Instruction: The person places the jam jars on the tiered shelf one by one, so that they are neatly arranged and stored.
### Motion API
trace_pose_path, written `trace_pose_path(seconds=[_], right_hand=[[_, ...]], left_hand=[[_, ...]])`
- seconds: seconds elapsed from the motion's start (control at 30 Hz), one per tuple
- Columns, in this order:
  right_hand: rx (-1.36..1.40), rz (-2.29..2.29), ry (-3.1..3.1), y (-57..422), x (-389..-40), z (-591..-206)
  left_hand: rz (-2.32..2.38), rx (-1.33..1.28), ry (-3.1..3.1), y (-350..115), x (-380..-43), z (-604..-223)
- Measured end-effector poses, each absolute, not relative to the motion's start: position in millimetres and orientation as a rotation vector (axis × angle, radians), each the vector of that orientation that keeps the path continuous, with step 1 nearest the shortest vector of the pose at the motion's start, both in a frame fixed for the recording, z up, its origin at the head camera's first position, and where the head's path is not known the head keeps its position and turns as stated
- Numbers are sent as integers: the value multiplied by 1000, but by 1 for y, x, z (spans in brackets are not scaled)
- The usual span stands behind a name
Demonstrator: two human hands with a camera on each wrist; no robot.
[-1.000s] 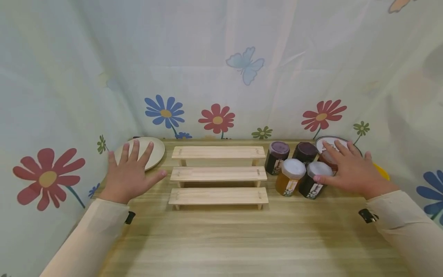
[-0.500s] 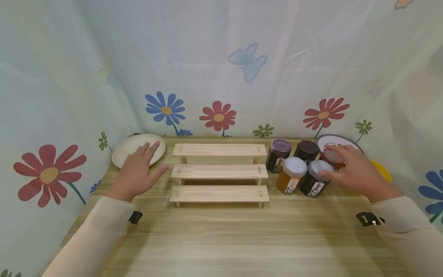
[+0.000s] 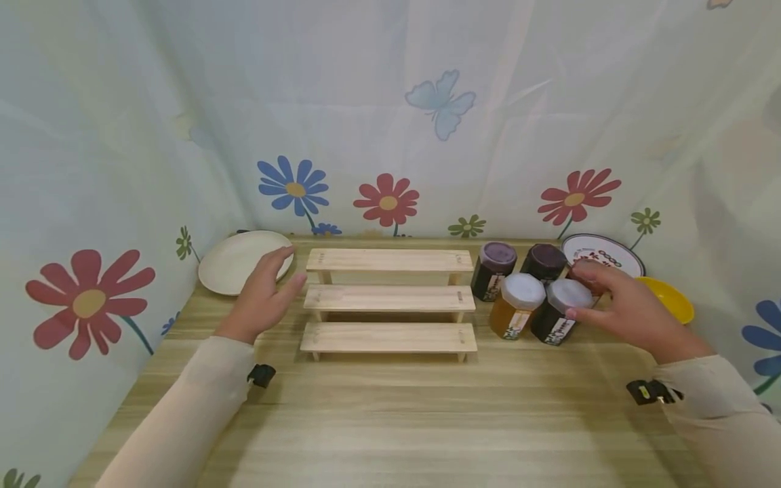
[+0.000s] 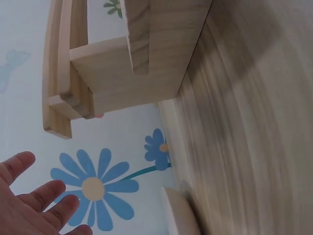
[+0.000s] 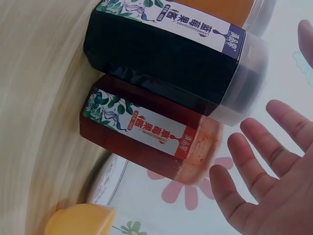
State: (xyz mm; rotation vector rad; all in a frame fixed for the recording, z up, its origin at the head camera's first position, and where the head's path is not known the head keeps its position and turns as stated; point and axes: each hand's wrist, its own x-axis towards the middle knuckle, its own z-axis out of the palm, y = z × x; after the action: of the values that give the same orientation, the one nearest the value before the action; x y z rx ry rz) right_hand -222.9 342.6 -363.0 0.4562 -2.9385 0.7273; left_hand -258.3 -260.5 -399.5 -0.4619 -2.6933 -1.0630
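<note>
My left hand [image 3: 262, 301] hovers with loose fingers between a cream plate [image 3: 226, 264] and a three-step wooden rack [image 3: 390, 298]; it holds nothing. Over the jar group on the right, my right hand [image 3: 631, 312] has its fingers spread and lightly bent. In the right wrist view those fingers are apart from the lid of a red jam jar [image 5: 142, 129]. Beside it stands a dark jam jar with a whitish lid [image 5: 161, 58]. An amber jar [image 3: 515, 312], a purple-lidded jar [image 3: 493, 271] and a dark-lidded jar [image 3: 545, 263] stand close by. My hand partly hides the red jar in the head view.
A yellow bowl [image 3: 674, 298] and a white printed plate [image 3: 610, 251] lie behind and right of the jars. A flower-printed curtain [image 3: 342, 102] encloses the back and sides of the wooden table [image 3: 390, 420].
Both hands have come down from a flat, spread pose. My left hand has moved right, off the cream plate toward the rack; my right hand has turned, its fingers bending near the red jar.
</note>
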Motion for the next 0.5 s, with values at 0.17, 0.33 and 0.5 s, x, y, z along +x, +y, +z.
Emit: trace_pose_path(seconds=[0.17,0.33,0.5], right_hand=[[425,703,-2964,342,-221,-366],[407,729,-2988,342,-221,-369],[408,726,-2987,343,-222,-372]], left_hand=[[-1165,-451,-2638,-254,-266,-406],[-1269,-394,-2642,-248,-273,-410],[-1375,-339,-2662,-244,-278,-414]])
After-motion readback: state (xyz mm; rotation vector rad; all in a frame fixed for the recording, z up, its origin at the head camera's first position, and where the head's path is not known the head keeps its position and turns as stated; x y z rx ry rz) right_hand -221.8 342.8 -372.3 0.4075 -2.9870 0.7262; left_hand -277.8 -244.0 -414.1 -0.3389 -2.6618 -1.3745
